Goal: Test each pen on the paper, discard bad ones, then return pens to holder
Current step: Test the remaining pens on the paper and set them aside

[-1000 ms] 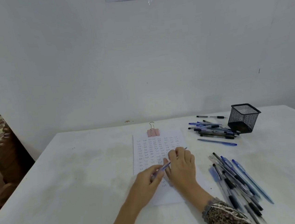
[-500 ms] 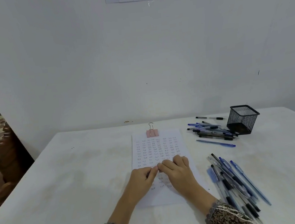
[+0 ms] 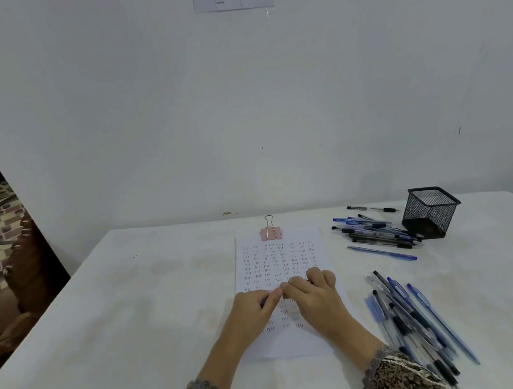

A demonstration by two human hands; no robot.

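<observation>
White wall (image 3: 241, 102) behind, white surface (image 3: 135, 313) in front. Paper (image 3: 293, 343) lay mid-surface, rows of small test marks on it, pink binder clip (image 3: 270, 232) on its far edge. Both hands were over the paper, fingertips meeting. Left hand (image 3: 254, 307): fingers (image 3: 273, 293) curled around a pen (image 3: 264, 301), only a sliver of it visible. Right hand (image 3: 315, 297): fingers curled too, but couldn't tell whether they gripped the pen or nothing. Black mesh holder (image 3: 430, 213) sat far right, upright. Far pile of pens (image 3: 376, 230) lay just left of the holder, touching its base. One blue pen (image 3: 381, 253) lay alone nearer than that pile. Near pile of pens (image 3: 415, 317) lay right of the paper, beside the right forearm.
</observation>
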